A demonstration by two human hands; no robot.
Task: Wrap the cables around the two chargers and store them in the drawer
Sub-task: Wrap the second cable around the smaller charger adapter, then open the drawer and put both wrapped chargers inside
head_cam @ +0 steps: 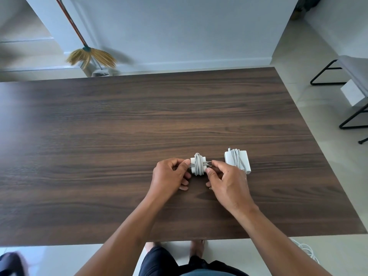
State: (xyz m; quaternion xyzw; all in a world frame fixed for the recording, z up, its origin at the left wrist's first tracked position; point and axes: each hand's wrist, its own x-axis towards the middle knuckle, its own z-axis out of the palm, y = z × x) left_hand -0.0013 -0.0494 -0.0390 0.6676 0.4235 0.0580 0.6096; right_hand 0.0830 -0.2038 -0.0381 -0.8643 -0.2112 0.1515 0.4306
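Dark wood-grain table (pixel 139 116), matte, rectangular, mostly bare; no drawer visible in this view. Toward the near right corner lies the big charger (pixel 238 161), a flat white square block, smooth plastic, its thin grey-white cable wound round the middle and lying snug; that one looks finished. Just left of it, near the front edge, the small charger (pixel 197 166), a white cube with cable (pixel 197 163) looped over it in several turns, is held just above or on the table, cannot tell which. Left hand (pixel 171 176) pinches its left face, thumb and fingers closed on the body. Right hand (pixel 227 182) has fingertips closed at the metal prongs on its right side, probably tucking the cable end. Judgement: wrapping nearly done; storing both remains.
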